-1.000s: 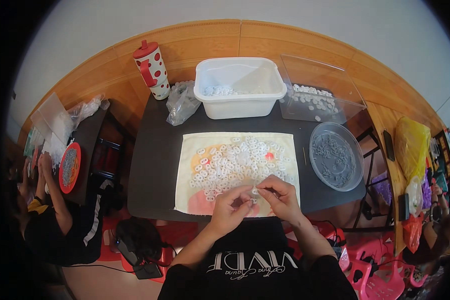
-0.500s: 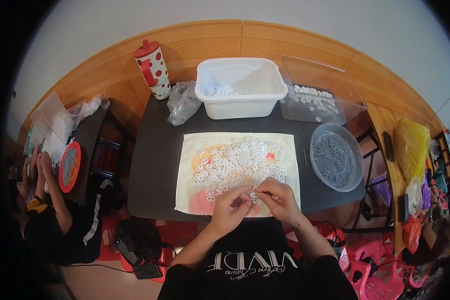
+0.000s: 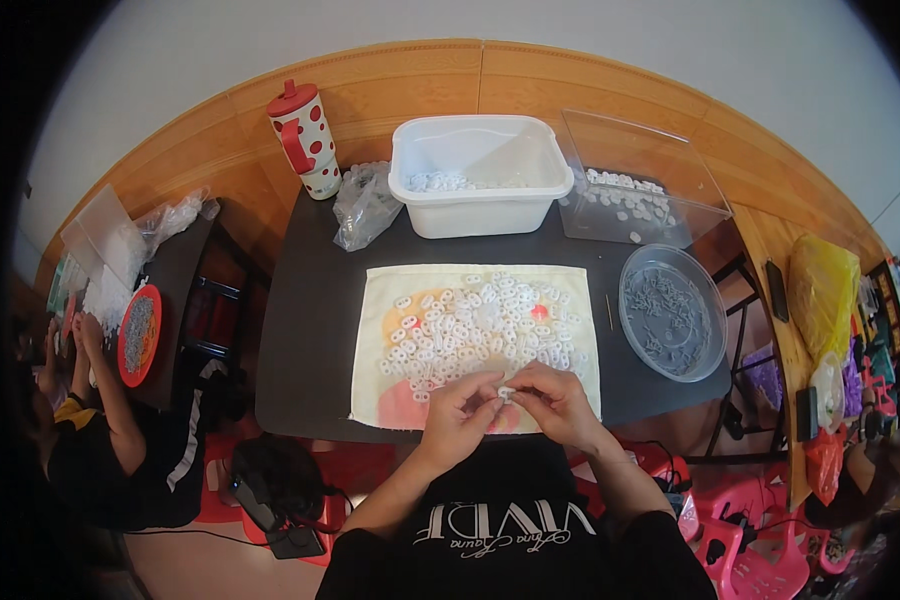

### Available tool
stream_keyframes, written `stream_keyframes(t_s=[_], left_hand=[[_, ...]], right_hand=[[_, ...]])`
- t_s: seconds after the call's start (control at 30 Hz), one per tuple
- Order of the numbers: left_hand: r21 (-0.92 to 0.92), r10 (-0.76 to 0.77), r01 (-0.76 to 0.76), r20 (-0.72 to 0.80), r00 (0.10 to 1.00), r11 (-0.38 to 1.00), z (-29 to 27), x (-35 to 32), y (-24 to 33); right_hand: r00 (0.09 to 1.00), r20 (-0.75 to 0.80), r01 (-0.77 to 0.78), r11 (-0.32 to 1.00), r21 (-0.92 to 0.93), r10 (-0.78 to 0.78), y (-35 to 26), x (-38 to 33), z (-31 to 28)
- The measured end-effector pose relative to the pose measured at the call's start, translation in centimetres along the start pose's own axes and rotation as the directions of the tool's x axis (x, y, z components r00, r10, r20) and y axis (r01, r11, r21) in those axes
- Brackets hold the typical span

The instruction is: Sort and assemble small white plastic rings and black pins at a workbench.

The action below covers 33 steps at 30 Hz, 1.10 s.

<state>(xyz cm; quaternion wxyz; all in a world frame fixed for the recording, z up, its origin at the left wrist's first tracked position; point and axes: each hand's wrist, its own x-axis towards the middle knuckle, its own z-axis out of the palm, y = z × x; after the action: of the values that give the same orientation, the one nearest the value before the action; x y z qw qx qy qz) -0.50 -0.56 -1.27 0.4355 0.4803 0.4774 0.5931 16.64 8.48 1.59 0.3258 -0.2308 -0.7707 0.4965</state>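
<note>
Both hands meet at the near edge of the cloth. The left hand [image 3: 462,412] and the right hand [image 3: 553,402] pinch one small white plastic ring-shaped piece [image 3: 506,392] between their fingertips, the thumbs and forefingers closed on it from either side. The piece is held just above the near edge of the pale printed cloth mat [image 3: 385,300], in front of the person's chest. Whether a second, smaller part is pinched with it is too small to tell.

Judged step: fitting or working a single piece by hand, taken from the loose heap of white plastic pieces [image 3: 475,325] spread over the middle of the mat, just beyond the fingers.

The next move appears to call for fine fingertip control: steady pressure, alignment kept, and no disturbance of the heap.

Surroundings, outward:
- Right of the mat: a round clear dish of small grey parts [image 3: 672,312].
- Far side: a white rectangular plastic tub [image 3: 478,180] with some white pieces inside.
- Far right: a clear plastic tray [image 3: 635,185] with more white pieces.
- Far left: a crumpled clear bag [image 3: 365,205] and a red-spotted white lidded cup [image 3: 305,140].
- All rest on the dark table [image 3: 310,330].
</note>
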Motion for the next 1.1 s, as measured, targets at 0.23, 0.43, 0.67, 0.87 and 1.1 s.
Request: stream_keyframes(t_s=[0.23,0.43,0.67,0.87,1.1], left_hand=[[0.567,0.328,-0.302,0.058,0.943,0.767,0.7,0.3,0.9],[0.663,0.357,-0.309,0.067,0.932,0.682,0.8,0.5,1.2],[0.575,0.362,-0.323,0.05,0.931,0.751,0.0,0.6,1.0],[0.521,0.351,-0.369,0.138,0.926,0.77,-0.1,0.9,1.4],[0.568,0.365,-0.403,0.186,0.912,0.718,-0.2,0.9,1.6]], right_hand=[[0.996,-0.004,0.083,0.991,-0.102,-0.084,1.0,-0.1,0.1],[0.989,0.021,0.146,0.959,-0.241,-0.145,0.9,0.0,0.3],[0.977,0.035,0.211,0.929,-0.304,-0.211,0.9,-0.1,0.6],[0.94,0.031,0.326,0.868,-0.374,-0.34,1.1,-0.6,0.7],[0.926,0.047,0.363,0.853,-0.376,-0.374,1.1,-0.8,0.8]])
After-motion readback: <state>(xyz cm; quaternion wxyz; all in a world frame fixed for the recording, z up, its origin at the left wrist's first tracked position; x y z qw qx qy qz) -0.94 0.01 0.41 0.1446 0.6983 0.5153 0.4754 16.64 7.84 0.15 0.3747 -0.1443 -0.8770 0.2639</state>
